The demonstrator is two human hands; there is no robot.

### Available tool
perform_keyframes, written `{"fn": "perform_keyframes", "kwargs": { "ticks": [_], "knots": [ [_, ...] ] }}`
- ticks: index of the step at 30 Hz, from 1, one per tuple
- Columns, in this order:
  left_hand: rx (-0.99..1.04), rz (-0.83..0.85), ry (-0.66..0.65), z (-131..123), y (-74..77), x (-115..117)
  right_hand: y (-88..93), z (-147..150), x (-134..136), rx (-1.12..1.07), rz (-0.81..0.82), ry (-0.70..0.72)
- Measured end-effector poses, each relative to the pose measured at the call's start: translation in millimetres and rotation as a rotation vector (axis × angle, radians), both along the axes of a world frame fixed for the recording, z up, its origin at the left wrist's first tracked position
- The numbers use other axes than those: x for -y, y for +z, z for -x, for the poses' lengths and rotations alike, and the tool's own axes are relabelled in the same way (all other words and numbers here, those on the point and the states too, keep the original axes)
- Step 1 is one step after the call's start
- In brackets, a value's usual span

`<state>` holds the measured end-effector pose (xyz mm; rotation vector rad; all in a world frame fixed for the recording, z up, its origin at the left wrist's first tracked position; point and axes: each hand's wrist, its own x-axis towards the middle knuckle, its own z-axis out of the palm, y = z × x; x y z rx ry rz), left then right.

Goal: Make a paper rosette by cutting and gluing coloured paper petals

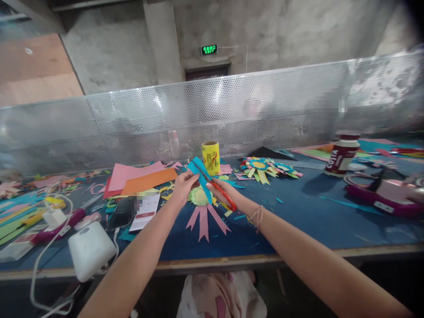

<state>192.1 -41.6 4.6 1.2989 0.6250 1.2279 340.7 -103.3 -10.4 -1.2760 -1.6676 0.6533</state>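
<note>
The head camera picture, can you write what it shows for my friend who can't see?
A person's left hand holds a blue paper strip while the right hand holds red-handled scissors to it. Beneath the hands, a paper rosette with pink tails lies on a dark blue table, and a yellow roll stands behind.

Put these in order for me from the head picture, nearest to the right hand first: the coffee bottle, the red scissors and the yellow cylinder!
1. Red scissors: held in the right hand.
2. Yellow cylinder: standing on the table, just beyond the hands.
3. Coffee bottle: farthest, well off to the right.
</note>
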Motion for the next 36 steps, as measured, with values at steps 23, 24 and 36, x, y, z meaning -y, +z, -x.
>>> {"fn": "perform_keyframes", "kwargs": {
  "ticks": [23,24,36],
  "knots": [
    [-0.121,-0.045,-0.033,-0.9,-6.1,2.0,2.8,-0.6,4.6,-0.121,0.082,0.061],
    [-0.117,-0.041,-0.034,-0.7,-5.2,2.3,3.0,-0.5,4.9,-0.118,0.078,0.065],
    [-0.109,-0.034,0.006,-0.5,-3.1,2.6,-1.2,-1.2,0.4,-0.090,0.076,0.052]
  ]
}}
